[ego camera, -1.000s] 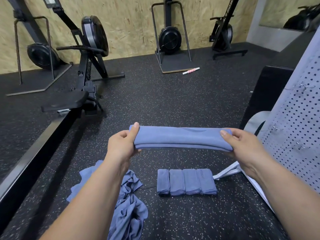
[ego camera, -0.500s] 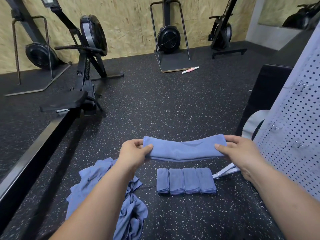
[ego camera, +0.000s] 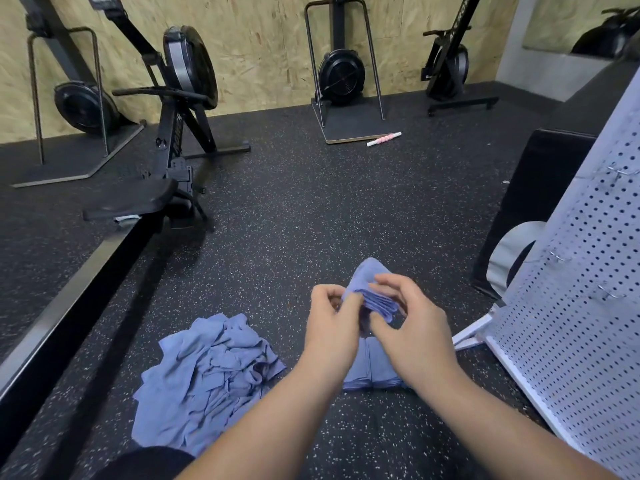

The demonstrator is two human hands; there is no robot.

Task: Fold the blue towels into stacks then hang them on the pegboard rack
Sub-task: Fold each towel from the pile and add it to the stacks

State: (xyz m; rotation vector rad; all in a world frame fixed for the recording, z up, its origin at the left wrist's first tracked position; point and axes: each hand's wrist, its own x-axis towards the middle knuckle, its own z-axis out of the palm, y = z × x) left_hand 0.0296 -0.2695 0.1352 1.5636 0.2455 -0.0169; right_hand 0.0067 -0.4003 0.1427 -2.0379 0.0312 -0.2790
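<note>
Since the earlier frames the two hands have come together: the blue towel, formerly stretched long between them, is now doubled into a short, thick bundle, and both hands sit lower and nearer the middle of the view.

The left hand [ego camera: 332,320] has its fingers curled round the left side of the held towel [ego camera: 369,275], thumb and fingertips pinching the cloth. The right hand [ego camera: 412,327] pinches the stacked layer edges on the other side, thumb below and forefinger above, the remaining fingers loosely bent.

The bundle's rounded fold points away from the person and rises above the knuckles; its layered open edges lie between the two hands. It is held in the air above the row of folded towels [ego camera: 377,372], which lies on the speckled black floor [ego camera: 311,202] and is partly hidden by the wrists (how many pieces the row holds cannot be told).

Just left of that row lies the pile of unfolded towels [ego camera: 211,372], crumpled on the floor. The pegboard rack [ego camera: 588,306] stands at the right edge, tilted back on its white frame, with a few wire hooks [ego camera: 620,173] set in its holes. A black box [ego camera: 540,188] stands behind it.

Farther off are a rowing machine [ego camera: 173,116] at the left and a pink-and-white roller [ego camera: 383,138] on the floor near the plywood wall [ego camera: 263,46].
</note>
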